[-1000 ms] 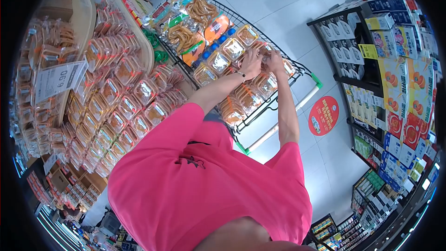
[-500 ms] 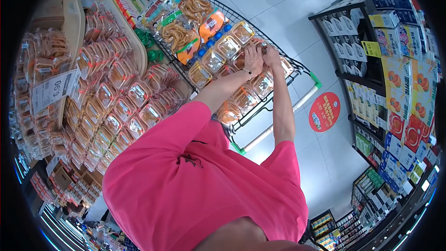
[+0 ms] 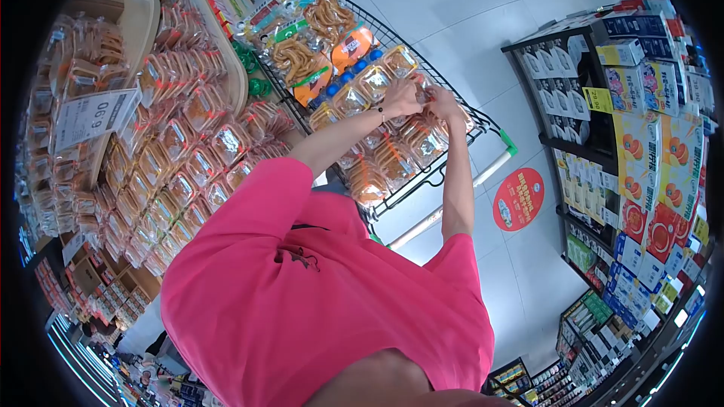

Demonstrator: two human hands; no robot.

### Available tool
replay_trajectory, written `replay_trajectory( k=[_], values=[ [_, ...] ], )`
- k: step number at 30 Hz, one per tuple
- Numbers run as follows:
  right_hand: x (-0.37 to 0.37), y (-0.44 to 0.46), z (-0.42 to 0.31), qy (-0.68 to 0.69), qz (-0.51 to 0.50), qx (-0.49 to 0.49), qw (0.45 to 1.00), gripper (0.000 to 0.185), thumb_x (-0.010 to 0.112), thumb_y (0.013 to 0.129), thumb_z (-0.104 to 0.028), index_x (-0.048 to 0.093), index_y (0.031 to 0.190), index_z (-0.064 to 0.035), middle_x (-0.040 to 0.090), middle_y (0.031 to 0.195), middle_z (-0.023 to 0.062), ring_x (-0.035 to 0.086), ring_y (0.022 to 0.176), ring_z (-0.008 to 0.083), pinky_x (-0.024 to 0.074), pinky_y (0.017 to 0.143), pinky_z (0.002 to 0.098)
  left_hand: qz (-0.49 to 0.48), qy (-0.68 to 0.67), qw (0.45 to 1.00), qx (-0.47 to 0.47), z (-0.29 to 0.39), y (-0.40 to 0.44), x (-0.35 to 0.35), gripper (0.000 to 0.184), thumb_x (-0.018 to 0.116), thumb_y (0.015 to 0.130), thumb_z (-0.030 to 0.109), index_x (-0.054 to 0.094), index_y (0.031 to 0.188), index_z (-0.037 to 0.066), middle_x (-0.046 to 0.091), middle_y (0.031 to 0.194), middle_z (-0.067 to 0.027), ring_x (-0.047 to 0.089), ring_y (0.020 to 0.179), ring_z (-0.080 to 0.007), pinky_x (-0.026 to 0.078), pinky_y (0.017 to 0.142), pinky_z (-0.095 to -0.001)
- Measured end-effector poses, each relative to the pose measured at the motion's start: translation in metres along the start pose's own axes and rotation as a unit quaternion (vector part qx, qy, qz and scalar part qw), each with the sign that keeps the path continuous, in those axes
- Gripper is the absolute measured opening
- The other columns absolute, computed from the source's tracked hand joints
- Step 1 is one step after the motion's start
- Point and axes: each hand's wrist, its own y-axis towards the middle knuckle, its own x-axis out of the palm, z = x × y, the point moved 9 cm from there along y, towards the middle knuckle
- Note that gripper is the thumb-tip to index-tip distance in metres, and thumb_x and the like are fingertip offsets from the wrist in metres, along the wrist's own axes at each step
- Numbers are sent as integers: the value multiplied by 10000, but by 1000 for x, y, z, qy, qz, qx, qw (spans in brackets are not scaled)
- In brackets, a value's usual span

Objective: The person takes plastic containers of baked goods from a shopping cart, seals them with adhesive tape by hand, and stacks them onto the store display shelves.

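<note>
A shopping cart [image 3: 483,117] stands before me, filled with clear-wrapped packs of baked goods [image 3: 396,158]. My left hand [image 3: 403,99], with a dark band at its wrist, is closed with fingers bent at a wrapped pack [image 3: 424,93] near the cart's right side. From the other side my right hand [image 3: 446,104] pinches the same pack, close to the left fingers. The hands cover much of it, so its contents are hard to make out. Bags of twisted brown snacks [image 3: 328,15] and blue-capped items [image 3: 354,71] lie farther forward in the cart.
On my left, a sloped display [image 3: 192,136] holds stacked wrapped pastries behind a price sign [image 3: 94,117]. Shelves of boxed goods [image 3: 641,128] line the right. A round red floor sticker [image 3: 518,199] lies beyond the cart's handle [image 3: 494,168].
My left hand has gone from lying nearly flat across the packs to bent fingers beside the right hand. Both hands have risen slightly off the packs, and the view has shifted a little.
</note>
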Motion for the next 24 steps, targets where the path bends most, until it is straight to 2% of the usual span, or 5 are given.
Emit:
replay_trajectory(
  k=[2, 7, 12, 20, 24],
  values=[
    [-7, -19, -25, 5, -14, -27, 1000, 516, 712, 655, -164, 627, 1159, -100, 661, 1015, 168, 639, 935, 320, 493, 854, 381, -66, -61, 996, -24, -15, -14, -7, 381, 731, 607, 280, 638, 871, 22, 668, 872, -126, 634, 755, -288, 492, 665, -358],
    [25, -61, -60, 212, -72, -147, 963, 543, 706, 678, -33, 597, 1208, -71, 659, 971, 96, 634, 804, 185, 511, 714, 298, -109, -286, 951, -43, -52, -74, -28, 381, 754, 625, 227, 590, 898, 18, 608, 868, -66, 574, 763, -160, 459, 644, -290],
    [40, -126, -123, 281, -119, -91, 948, 535, 755, 679, -71, 602, 1191, -57, 669, 1023, 97, 646, 813, 164, 516, 720, 282, -201, -494, 844, -58, -71, -156, -18, 218, 710, 746, 112, 560, 878, 25, 611, 811, -57, 571, 698, -113, 447, 588, -226],
    [78, -180, -185, 252, -174, -105, 946, 440, 750, 711, -51, 640, 1137, -35, 674, 962, 75, 612, 764, 96, 509, 686, 249, -177, -332, 926, -40, -79, -246, -52, 571, 798, 646, 438, 479, 900, 38, 517, 827, -39, 487, 706, -131, 384, 563, -285],
    [87, -189, -206, 224, -195, -121, 947, 464, 737, 726, -19, 620, 1175, -34, 668, 1036, 88, 622, 829, 101, 516, 713, 240, -186, -270, 943, -63, -82, -271, -61, 536, 763, 646, 415, 473, 872, 25, 520, 772, -70, 494, 671, -160, 388, 556, -298]
  ],
)
